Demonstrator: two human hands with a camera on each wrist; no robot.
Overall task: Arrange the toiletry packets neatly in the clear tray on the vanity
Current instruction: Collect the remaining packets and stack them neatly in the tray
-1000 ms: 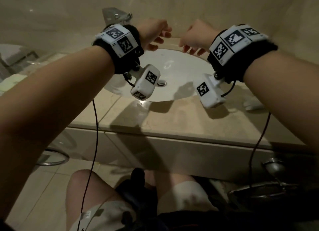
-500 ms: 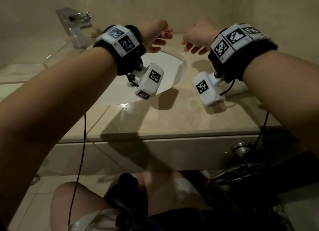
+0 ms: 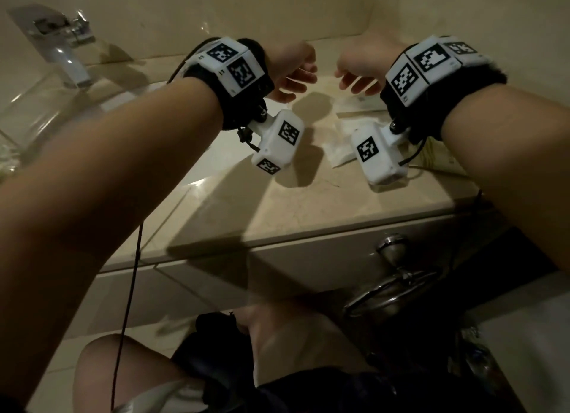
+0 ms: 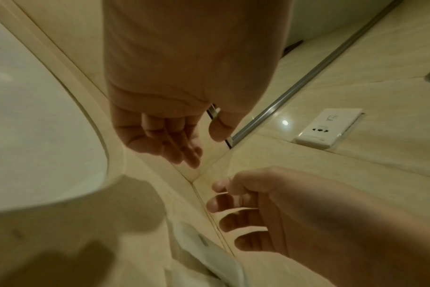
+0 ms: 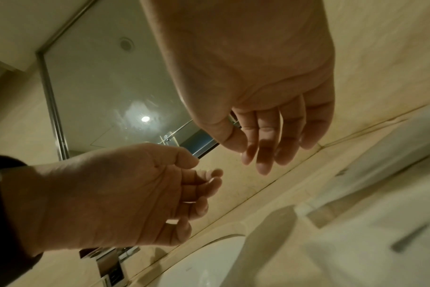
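Observation:
Both hands hover above the beige vanity top (image 3: 277, 203), close together and near the back wall. My left hand (image 3: 296, 78) has loosely curled fingers and holds nothing; the left wrist view shows its palm (image 4: 205, 149) bare. My right hand (image 3: 354, 82) is also relaxed and holds nothing (image 5: 250, 155). Flat white toiletry packets (image 3: 340, 149) lie on the counter below the right hand, and another packet (image 3: 359, 104) lies nearer the wall. A clear tray (image 3: 46, 86) stands at the far left by the faucet; my left arm hides part of it.
A chrome faucet (image 3: 58, 52) rises at the back left. The white sink basin (image 4: 37, 136) lies left of the hands. A wall socket (image 4: 329, 128) and a mirror (image 5: 106, 87) are on the walls. A metal towel ring (image 3: 388, 292) hangs below the counter front.
The head view has swung to the right: the sink slid away to the left and the packets came into view. Both hands stay raised side by side, holding nothing.

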